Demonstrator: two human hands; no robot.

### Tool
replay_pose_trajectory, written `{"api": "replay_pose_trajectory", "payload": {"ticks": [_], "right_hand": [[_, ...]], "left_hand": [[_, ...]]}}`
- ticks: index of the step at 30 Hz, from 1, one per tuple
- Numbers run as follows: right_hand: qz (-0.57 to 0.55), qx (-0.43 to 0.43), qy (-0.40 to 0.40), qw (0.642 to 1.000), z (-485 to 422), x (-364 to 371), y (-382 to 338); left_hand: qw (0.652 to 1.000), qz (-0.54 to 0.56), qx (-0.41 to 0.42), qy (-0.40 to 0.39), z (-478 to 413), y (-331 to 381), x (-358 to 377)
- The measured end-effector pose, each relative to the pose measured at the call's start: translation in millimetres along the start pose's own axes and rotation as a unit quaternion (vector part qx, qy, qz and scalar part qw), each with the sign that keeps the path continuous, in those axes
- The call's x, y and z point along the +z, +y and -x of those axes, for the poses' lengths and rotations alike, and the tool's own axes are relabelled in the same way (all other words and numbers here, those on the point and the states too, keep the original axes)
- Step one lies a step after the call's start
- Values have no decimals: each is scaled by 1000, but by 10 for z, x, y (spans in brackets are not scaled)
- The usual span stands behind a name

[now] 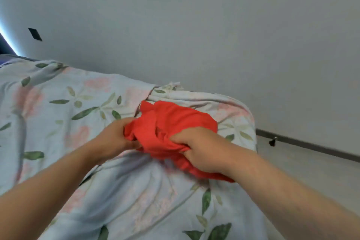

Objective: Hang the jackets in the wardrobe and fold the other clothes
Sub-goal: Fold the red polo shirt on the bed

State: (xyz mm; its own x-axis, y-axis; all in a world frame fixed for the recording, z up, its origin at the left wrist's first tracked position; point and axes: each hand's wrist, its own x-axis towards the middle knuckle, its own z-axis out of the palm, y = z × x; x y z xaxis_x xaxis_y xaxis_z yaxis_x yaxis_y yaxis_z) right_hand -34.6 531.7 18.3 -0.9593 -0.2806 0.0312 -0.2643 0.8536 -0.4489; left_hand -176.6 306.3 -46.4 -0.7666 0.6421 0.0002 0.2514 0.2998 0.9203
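left fingers: curled into the near-left edge of the red garment [171, 122], clamping a fold of it; the fingertips are buried in the cloth and cannot be seen
right fingers: bent over and pinching a bunched fold at the garment's near-right side; the thumb lies along the top of that fold
left hand [115, 136]: knuckles up, at the garment's left side; bare forearm runs in from the lower left
right hand [200, 150]: back of the hand up, on top of the cloth; bare forearm runs in from the lower right, covering part of the red fabric trailing below it
red garment: crumpled in a heap between the two hands, resting on the bed near its far right corner; which kind of clothing it is cannot be told
bedspread [58, 107]: pale blue with pink flowers and green leaves, creased; bunched up just behind the garment
wall [194, 25]: plain grey-white, behind the bed; a small dark patch [35, 34] on it at upper left
floor [303, 165]: pale, to the right of the bed; a dark skirting strip [311, 147] along the wall's foot
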Motion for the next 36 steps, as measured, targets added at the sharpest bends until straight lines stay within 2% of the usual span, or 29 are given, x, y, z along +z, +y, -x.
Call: {"api": "replay_pose_trajectory", "payload": {"ticks": [3,6,8,10,13,15,16,17,18,20,21,25,28,31,32,34,36], "right_hand": [[17,-2,-57,998,248,738,-63],[52,-32,-79,995,569,1348,-207],[96,-50,-64,992,733,1643,-280],[91,-44,-49,994,837,1762,-306],[-12,-38,4,999,1034,1687,-254],[-55,13,121,991,1211,1588,-159],[-62,65,184,979,1301,1555,-94],[-69,143,223,962,1377,1527,-19],[-81,237,230,940,1437,1505,50],[-129,397,145,897,1527,1537,146],[-150,424,98,888,1556,1569,157],[-264,362,74,891,1601,1657,13],[-271,349,58,895,1633,1704,-43],[-359,382,45,850,1750,1624,-41],[-385,378,20,841,1768,1537,-46],[-398,348,-72,846,1883,1451,-34],[-407,337,-163,833,1927,1469,-50]], "left_hand": [[997,-56,-13,-46,564,-415,151],[995,-98,-17,-25,1089,-712,287],[988,-156,0,-20,1370,-909,355],[973,-229,16,-10,1561,-1028,426],[953,-297,59,12,1695,-1017,493],[928,-351,122,-6,1715,-948,506],[915,-375,146,-18,1731,-932,505],[903,-395,163,-31,1749,-921,498],[896,-409,170,-46,1777,-920,503],[895,-411,165,-62,1831,-913,537],[895,-408,167,-66,1838,-904,559],[907,-378,173,-65,1814,-875,641],[924,-350,151,-27,1784,-813,663],[935,-328,123,-58,1854,-695,634],[944,-303,116,-69,1891,-651,595],[947,-284,104,-106,1989,-586,513],[944,-261,27,-200,1994,-500,572]]}}
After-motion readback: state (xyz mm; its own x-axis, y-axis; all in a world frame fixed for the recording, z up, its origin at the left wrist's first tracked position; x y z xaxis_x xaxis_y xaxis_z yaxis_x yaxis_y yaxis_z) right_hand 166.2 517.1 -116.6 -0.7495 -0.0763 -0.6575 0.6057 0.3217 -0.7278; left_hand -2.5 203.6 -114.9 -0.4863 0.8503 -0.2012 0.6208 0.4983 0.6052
